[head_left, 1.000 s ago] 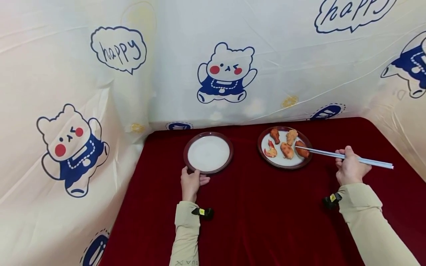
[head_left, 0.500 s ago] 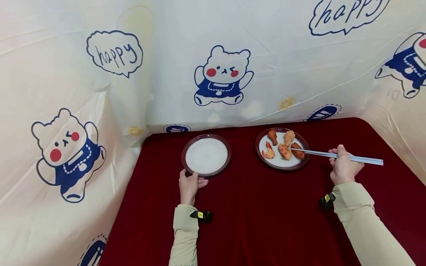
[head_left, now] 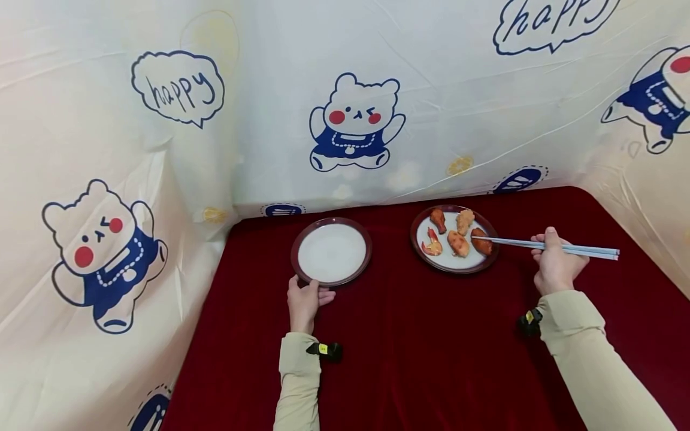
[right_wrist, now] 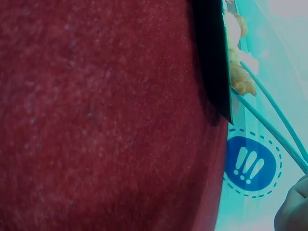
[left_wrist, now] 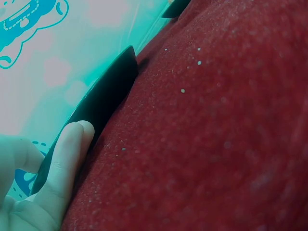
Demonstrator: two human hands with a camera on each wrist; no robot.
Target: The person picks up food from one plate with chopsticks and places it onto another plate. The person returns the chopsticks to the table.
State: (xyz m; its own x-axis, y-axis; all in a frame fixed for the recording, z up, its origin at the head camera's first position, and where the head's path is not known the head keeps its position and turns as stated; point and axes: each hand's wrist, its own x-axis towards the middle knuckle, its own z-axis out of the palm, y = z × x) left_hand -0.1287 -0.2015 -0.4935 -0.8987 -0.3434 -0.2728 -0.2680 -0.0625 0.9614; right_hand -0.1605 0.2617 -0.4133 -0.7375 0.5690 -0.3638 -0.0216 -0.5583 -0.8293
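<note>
My left hand [head_left: 303, 304] grips the near rim of a white plate [head_left: 331, 251] with a brown edge, which has no food on it. In the left wrist view the fingers [left_wrist: 67, 154] lie against the plate's dark outer wall [left_wrist: 108, 91]. My right hand [head_left: 557, 266] holds a pair of pale blue chopsticks [head_left: 587, 250], their tips reaching over a second brown-rimmed plate [head_left: 458, 267]. The tips are at a glossy brown chicken wing [head_left: 481, 244] on that plate's right side; in the right wrist view the two chopsticks [right_wrist: 276, 127] stand spread around a food piece [right_wrist: 242, 81].
Also on the food plate are a drumstick [head_left: 438, 220], a shrimp [head_left: 431, 244], a browned nugget-like piece [head_left: 458, 244] and a crumbed piece [head_left: 465, 221]. Dark red cloth [head_left: 409, 347] covers the table. A white printed curtain [head_left: 269, 120] hangs behind and at both sides.
The head view has shifted slightly, moving everything a little left. The chopstick tips stay by the brown wing while their back ends have separated slightly. The left hand keeps its place at the plate.
</note>
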